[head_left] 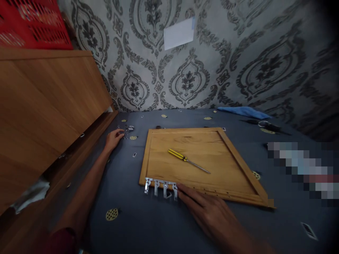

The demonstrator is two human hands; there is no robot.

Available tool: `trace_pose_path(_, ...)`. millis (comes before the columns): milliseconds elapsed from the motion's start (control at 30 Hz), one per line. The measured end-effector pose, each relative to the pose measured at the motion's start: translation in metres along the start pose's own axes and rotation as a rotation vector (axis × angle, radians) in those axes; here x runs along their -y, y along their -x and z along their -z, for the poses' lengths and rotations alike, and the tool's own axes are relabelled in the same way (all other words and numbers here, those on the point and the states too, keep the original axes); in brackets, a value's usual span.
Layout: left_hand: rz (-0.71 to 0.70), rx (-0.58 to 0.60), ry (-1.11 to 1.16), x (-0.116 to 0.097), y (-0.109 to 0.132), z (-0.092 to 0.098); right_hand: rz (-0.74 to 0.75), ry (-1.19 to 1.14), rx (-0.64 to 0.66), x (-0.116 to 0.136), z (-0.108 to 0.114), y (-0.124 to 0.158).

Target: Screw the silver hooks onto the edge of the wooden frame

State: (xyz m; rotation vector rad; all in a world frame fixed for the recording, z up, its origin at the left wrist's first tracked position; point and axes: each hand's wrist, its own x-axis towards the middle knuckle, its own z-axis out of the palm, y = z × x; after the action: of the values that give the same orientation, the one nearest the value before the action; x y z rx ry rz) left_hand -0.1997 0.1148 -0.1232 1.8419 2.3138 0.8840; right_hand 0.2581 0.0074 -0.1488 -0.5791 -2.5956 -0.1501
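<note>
A silver metal hook rail [157, 183] with several hooks lies along the near edge of a framed wooden board [230, 176]. My right hand [209, 210] is at the rail's right end, its fingertips holding it against the board. A screwdriver [178, 154] with a yellow and black handle rests on the board, its tip toward the right. At the far left, my left hand [114, 138] is on the dark sheet with its fingers slightly apart, beside small loose screws [126, 135]. A little metal heap [129, 127] sits just behind them.
A wooden cabinet [50, 102] with a red plastic basket [34, 24] on top stands at the left. Patterned wallpaper [185, 81] rises behind. A blue cloth [242, 112] and a black tool-like object [266, 125] lie at the back right. Small holes run along the board's near edge.
</note>
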Motion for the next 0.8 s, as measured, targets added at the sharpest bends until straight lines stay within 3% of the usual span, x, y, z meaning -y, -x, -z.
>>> trace_pose_path(333, -0.012, -0.017, -0.004, -0.015, 0.001, 0.002, -0.003, -0.004, 0.015, 0.003, 0.005, -0.003)
trace_pose_path(500, -0.091, 0.012, 0.015, -0.042, 0.005, 0.013, -0.039, -0.045, 0.056, 0.005, 0.005, -0.002)
trace_pose_path(633, -0.286, 0.283, 0.059, -0.091, 0.022, 0.010, -0.056, -0.064, 0.080, 0.007, 0.008, -0.003)
trace_pose_path(733, -0.443, 0.548, 0.068, -0.135, 0.049, -0.001, -0.063, -0.061, 0.067, 0.007, 0.008, -0.004)
trace_pose_path(800, -0.514, 0.651, 0.059, -0.161, 0.067, -0.009, -0.069, -0.064, 0.072, 0.008, 0.008, -0.005)
